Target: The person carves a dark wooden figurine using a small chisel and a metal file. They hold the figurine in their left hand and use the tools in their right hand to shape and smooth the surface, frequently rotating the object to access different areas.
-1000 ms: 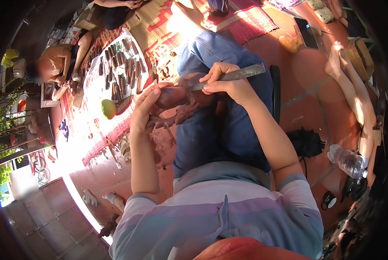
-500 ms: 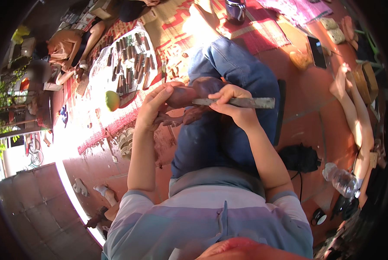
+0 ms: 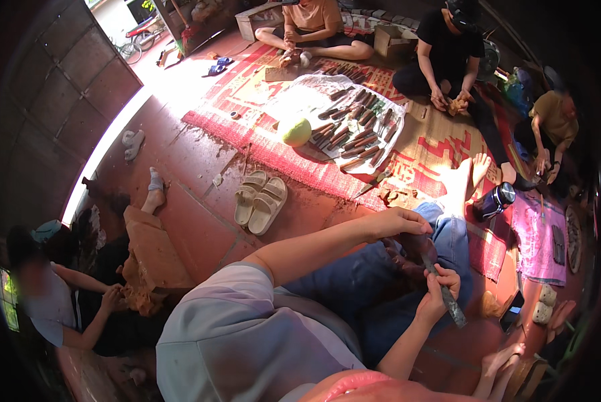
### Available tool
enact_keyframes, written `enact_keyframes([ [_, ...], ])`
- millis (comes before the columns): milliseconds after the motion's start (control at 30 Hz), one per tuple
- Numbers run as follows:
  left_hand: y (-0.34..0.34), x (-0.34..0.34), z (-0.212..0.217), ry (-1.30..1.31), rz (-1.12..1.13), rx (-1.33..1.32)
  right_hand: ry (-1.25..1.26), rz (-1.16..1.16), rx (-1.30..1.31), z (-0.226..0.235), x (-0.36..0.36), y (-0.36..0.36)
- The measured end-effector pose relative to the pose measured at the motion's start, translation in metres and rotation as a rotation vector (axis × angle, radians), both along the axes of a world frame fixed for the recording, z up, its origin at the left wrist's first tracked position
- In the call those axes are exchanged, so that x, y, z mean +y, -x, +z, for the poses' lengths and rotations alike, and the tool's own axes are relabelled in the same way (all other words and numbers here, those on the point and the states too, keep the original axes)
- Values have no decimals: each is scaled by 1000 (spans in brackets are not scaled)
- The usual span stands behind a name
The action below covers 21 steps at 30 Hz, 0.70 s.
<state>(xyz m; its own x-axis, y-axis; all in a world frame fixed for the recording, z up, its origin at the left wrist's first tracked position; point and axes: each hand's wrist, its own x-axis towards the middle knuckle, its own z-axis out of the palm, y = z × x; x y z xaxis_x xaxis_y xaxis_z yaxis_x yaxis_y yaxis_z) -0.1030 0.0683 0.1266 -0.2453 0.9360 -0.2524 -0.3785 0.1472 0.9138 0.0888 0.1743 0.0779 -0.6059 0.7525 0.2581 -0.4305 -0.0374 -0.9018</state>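
Over my lap, my left hand (image 3: 402, 222) is closed round a dark reddish-brown carved piece (image 3: 417, 248), probably wood. Its rounded end points toward my right hand, and branching, uneven parts hang below, partly in shade. My right hand (image 3: 442, 289) pinches a flat grey file (image 3: 456, 312) between thumb and fingers. The file's far end meets the rounded part of the carving, while its other end sticks out past my hand. Under both hands are my crossed legs in blue jeans (image 3: 340, 278).
Ahead, a red patterned mat (image 3: 213, 127) carries many wooden-handled tools (image 3: 364, 134) on white sheeting, beside a green round fruit (image 3: 294, 131). Beige sandals (image 3: 267, 204) lie on the tiles. A dark flask (image 3: 495, 201) stands by my foot. Several people sit around, one close at left (image 3: 72, 301).
My view has swung to the left, bringing the sandals and more seated people into sight. Both hands keep hold of the carving and the file, which stay in contact.
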Motion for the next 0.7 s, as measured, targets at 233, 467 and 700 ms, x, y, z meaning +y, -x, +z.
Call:
enact_keyframes([
  [233,-35,3,-11,-202,21,-56,152,182,-36,-1,24,-15],
  [467,-60,-14,-6,-180,86,125,195,187,-200,19,30,-23],
  [700,-58,-9,-8,-218,114,67,171,287,-77,11,32,-18],
])
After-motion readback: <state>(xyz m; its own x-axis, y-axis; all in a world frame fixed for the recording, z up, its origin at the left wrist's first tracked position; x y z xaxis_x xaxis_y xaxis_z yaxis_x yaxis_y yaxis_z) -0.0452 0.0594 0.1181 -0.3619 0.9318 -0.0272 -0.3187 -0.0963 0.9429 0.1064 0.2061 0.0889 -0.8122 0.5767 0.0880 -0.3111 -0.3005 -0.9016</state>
